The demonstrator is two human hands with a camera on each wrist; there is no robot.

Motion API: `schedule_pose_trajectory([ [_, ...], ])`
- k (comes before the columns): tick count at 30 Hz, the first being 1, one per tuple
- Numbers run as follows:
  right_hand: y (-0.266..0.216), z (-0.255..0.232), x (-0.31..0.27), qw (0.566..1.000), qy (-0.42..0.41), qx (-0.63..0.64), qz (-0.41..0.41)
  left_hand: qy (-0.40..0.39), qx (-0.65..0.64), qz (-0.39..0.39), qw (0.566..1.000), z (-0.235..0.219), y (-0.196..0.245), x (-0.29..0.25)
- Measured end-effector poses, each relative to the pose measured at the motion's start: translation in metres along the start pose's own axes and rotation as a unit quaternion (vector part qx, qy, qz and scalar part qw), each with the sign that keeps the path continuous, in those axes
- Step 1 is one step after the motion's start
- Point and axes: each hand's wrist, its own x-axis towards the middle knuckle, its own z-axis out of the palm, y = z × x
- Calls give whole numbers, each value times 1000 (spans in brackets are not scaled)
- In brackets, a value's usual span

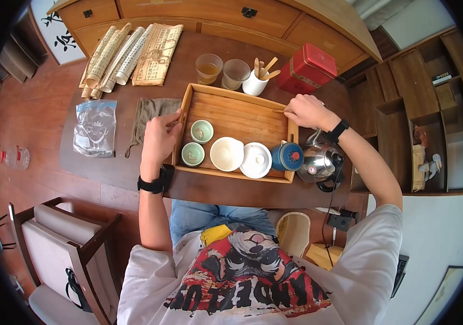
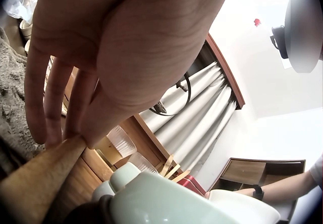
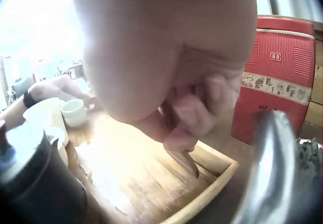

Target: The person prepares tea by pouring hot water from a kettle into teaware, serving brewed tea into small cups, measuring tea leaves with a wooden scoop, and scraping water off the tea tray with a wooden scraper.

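Note:
A wooden tray [image 1: 237, 100] lies on the dark table. My left hand [image 1: 159, 135] grips its left side wall, fingers outside the rim [image 2: 45, 176]. My right hand [image 1: 310, 112] is over the tray's far right corner with curled fingers. A slender brown wooden stick [image 3: 187, 163] pokes out from them; its upper part is hidden in the hand. Along the tray's near side stand two small green cups [image 1: 201, 131], a white pitcher [image 1: 226, 154], a white lidded bowl [image 1: 256, 161] and a blue pot [image 1: 287, 157] with a red knob.
Behind the tray stand two clear cups [image 1: 209, 69], a white holder [image 1: 254, 85] with wooden tools and a red tin [image 1: 307, 69]. A steel kettle [image 1: 321, 162] is at the right. A grey cloth [image 1: 153, 116], plastic bag [image 1: 95, 130] and paper scrolls [image 1: 113, 59] lie left.

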Motion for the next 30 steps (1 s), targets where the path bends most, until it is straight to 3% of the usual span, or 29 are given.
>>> schedule_pose_trajectory([
  [8,12,17,-4,1000,-8,19,16,7,2,9,1000,2,-2,0],
  [16,-11,7,-13,990,-130,46,-38,5,12,-9,1000,2,-1,0],
  [28,-9,-3,-18,960,-188,159,-135,11,-10,1,1000,3,-6,-1],
  [30,-15,-7,-18,955,-215,162,-121,11,-4,3,1000,4,-9,0],
])
